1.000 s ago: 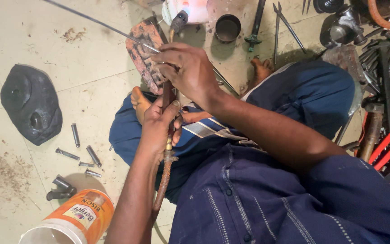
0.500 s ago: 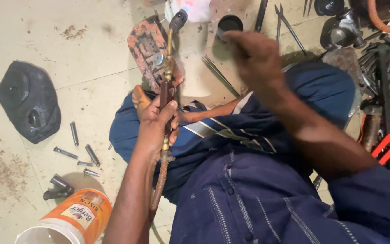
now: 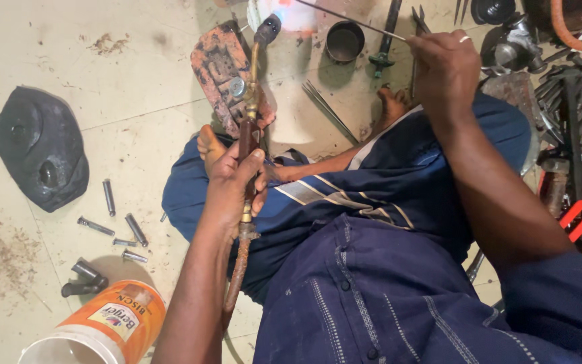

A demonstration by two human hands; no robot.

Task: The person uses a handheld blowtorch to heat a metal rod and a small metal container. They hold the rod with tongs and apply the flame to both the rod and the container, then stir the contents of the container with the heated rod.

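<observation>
right hand risen, rod now apparently pinched

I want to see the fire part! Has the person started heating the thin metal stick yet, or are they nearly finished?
Started, not finished. Done: the torch is lit, with a flame at its tip. In hand: the left hand grips the torch and the right hand holds the thin rod into the flame. Left: the rusty metal piece on the floor is untouched.

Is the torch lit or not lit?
Lit. A bluish-white flame glows at the tip of the torch held by the left hand.
</observation>
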